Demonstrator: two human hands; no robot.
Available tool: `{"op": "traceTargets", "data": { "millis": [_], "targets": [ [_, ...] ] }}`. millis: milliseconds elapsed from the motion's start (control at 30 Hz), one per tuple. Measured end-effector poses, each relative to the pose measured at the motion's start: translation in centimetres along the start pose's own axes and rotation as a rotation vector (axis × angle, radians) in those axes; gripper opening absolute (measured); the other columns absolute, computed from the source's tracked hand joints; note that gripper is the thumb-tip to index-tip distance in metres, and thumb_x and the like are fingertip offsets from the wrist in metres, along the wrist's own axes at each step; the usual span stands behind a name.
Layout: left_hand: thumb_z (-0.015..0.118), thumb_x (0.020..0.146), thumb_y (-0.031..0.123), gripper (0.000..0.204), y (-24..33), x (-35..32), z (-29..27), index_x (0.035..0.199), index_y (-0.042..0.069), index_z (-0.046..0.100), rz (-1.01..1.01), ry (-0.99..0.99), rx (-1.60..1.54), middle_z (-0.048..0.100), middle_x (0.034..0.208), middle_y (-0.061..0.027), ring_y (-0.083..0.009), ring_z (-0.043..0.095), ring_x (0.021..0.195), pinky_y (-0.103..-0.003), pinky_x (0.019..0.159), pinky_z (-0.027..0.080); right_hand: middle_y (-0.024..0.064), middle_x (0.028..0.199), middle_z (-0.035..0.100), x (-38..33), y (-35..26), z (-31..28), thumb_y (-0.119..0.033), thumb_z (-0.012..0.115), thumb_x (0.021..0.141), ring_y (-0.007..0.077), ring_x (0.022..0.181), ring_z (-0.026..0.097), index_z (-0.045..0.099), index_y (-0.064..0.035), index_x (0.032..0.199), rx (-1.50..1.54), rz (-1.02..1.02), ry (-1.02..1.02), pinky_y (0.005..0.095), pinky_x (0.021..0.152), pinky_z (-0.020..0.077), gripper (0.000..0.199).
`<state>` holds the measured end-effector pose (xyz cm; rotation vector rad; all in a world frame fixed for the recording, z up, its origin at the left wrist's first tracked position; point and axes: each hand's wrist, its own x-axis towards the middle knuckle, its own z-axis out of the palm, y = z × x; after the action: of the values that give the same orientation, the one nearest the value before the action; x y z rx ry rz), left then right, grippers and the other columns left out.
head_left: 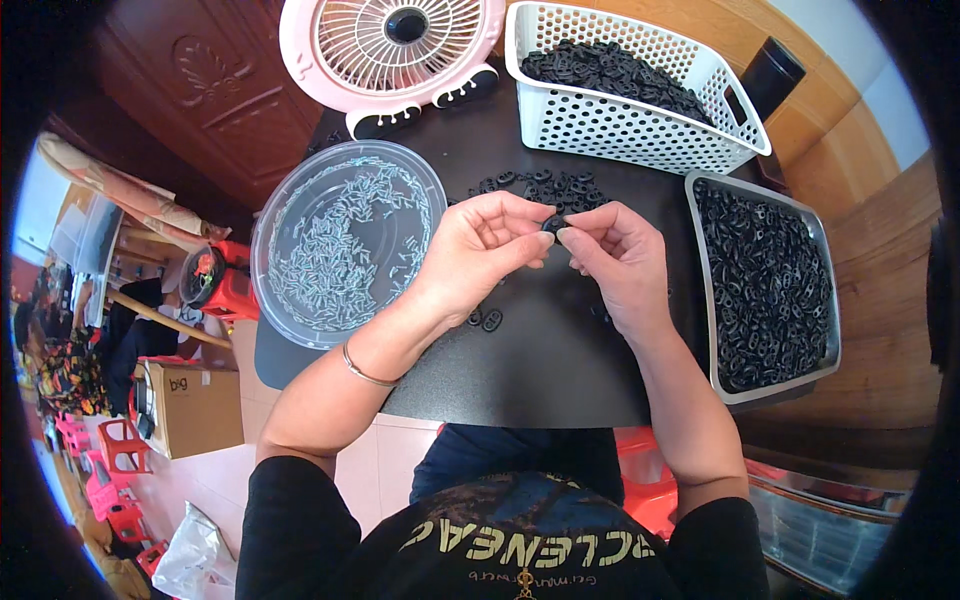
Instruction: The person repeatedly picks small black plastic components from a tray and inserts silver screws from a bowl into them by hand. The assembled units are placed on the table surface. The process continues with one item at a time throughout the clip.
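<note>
Yellowish ltrs (528, 542) on blk shirt (440, 565); print (178, 385) on ctn (200, 422).

Bright, even indoor light, soft sheen on the black desk (540, 370) at center, strong fisheye curvature, black corners, blue fringing along left rim

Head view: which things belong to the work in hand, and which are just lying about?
Likely job: black piece in left hand and right hand, loose black pieces, round tub, white basket, grey tray.
Likely not: pink fan, cardboard box.
</note>
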<state>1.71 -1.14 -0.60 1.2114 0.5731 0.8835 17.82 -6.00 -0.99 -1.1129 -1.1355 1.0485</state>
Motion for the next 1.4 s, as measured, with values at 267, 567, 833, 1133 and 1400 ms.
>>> {"op": "traceTargets", "data": {
  "millis": [267, 567, 833, 1133, 1400],
  "targets": [
    [0.059, 0.079, 0.001, 0.018, -0.2, 0.0, -0.3, 0.097, 0.0, 0.058, -0.045, -0.007, -0.125, 0.061, 0.081, -0.0038, -0.0068, 0.057, 0.071, -0.019, 0.066, 0.047, 0.0032, 0.075, 0.06, 0.1, 0.2, 0.1, -0.006, 0.065, 0.077, 0.0052, 0.063, 0.053, 0.057, -0.0018, 0.087, 0.032, -0.024, -0.024, 0.0176, 0.058, 0.0432, 0.013],
    [0.057, 0.081, 0.004, 0.016, -0.4, 0.1, -0.8, 0.097, 0.0, 0.055, -0.148, -0.022, -0.326, 0.059, 0.085, -0.0051, -0.0085, 0.056, 0.073, -0.02, 0.067, 0.047, -0.0014, 0.074, 0.056, -0.2, 0.2, 0.5, -0.001, 0.066, 0.072, 0.0039, 0.065, 0.052, 0.058, -0.0057, 0.1, -0.133, -0.156, -0.094, 0.0178, 0.06, 0.0438, 0.03],
    [0.055, 0.083, 0.002, 0.019, -0.1, 0.0, -0.7, 0.101, 0.003, 0.05, -0.191, -0.037, -0.299, 0.058, 0.083, -0.0033, -0.0069, 0.056, 0.072, -0.019, 0.066, 0.048, -0.0001, 0.073, 0.057, -0.2, 0.0, 0.5, -0.005, 0.072, 0.068, 0.0038, 0.061, 0.051, 0.061, -0.0039, 0.095, -0.272, -0.212, -0.103, 0.018, 0.056, 0.0431, 0.029],
    [0.062, 0.077, 0.002, 0.025, -0.1, 0.1, -1.1, 0.098, 0.003, 0.048, -0.253, -0.071, -0.314, 0.06, 0.076, -0.0042, -0.0095, 0.056, 0.066, -0.019, 0.061, 0.047, 0.0004, 0.07, 0.059, -0.2, 0.6, 0.2, -0.006, 0.073, 0.067, 0.0047, 0.061, 0.052, 0.061, -0.0028, 0.091, -0.259, -0.187, -0.105, 0.0193, 0.057, 0.0435, 0.027],
    [0.062, 0.077, 0.002, 0.024, 0.1, 0.1, -1.3, 0.097, 0.004, 0.048, -0.286, -0.09, -0.3, 0.06, 0.078, -0.0047, -0.0101, 0.056, 0.068, -0.02, 0.062, 0.047, 0.0011, 0.07, 0.06, -0.3, 1.1, 0.3, -0.007, 0.073, 0.066, 0.0044, 0.06, 0.052, 0.061, -0.0029, 0.089, -0.21, -0.182, -0.104, 0.0194, 0.056, 0.0431, 0.027]
  ]
}}
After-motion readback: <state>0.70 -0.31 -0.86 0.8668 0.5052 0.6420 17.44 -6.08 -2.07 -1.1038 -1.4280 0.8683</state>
